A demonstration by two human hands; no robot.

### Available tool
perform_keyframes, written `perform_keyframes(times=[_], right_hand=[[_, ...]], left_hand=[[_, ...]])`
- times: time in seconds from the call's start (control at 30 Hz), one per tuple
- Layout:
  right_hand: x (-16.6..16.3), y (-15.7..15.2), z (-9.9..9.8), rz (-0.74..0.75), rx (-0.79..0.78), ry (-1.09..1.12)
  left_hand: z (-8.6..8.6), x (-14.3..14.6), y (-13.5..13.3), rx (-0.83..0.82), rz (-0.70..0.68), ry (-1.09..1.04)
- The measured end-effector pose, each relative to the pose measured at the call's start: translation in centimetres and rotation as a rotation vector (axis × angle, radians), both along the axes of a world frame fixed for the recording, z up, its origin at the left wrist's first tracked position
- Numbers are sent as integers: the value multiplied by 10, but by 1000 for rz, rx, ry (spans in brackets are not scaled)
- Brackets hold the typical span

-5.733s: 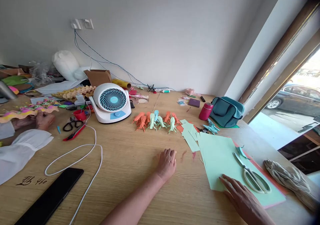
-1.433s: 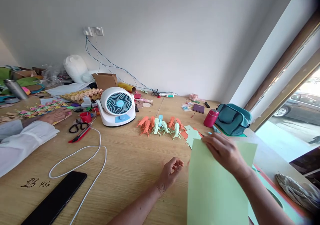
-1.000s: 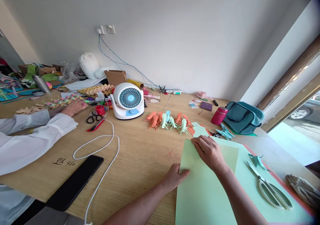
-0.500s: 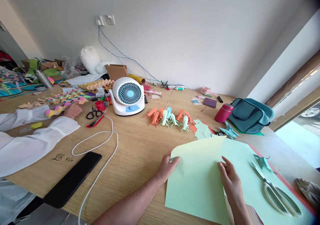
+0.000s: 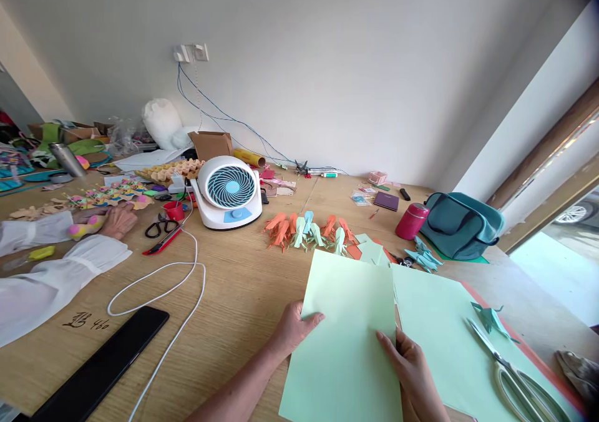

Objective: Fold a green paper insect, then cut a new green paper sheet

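Observation:
A pale green sheet of paper is held tilted above the table between both my hands. My left hand grips its left edge, thumb on top and fingers behind. On the right edge, my right hand pinches the sheet in the same way. To the right lies a larger pale green sheet over an orange one. Scissors with cream handles rest on it, and a folded teal paper figure sits beside them. Beyond the sheet stand several orange, green and blue paper figures.
A white fan stands at centre-left. A white cable loops near a black phone. At the left, another person's hand rests by colourful pieces. A red bottle and teal bag stand at the right.
The sheet in my hands has moved left, apart from the larger sheet, and now lies flatter. My right hand has gone from loosely spread fingers to gripping its right edge. The view has shifted slightly.

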State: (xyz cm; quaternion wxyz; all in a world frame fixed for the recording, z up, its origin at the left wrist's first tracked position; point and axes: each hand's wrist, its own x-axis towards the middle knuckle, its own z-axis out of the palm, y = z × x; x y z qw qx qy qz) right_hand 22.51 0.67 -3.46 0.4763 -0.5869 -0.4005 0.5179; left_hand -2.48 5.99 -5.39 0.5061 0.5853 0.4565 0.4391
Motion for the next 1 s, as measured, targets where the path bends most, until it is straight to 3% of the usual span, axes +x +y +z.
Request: perform_keyframes(times=[0.23, 0.43, 0.73, 0.87, 1.0], right_hand=[[10, -1, 5, 96, -34, 67], [9, -5, 18, 46, 3, 13], [6, 0, 10, -63, 51, 3], [10, 1, 7, -34, 55, -71], [13, 1, 2, 7, 84, -91]], left_hand=[[11, -1, -4, 4, -59, 116], [20, -1, -10, 72, -147, 137], [16, -5, -9, -2, -214, 127], [21, -12, -9, -47, -279, 97], [16, -17, -4, -50, -237, 37]])
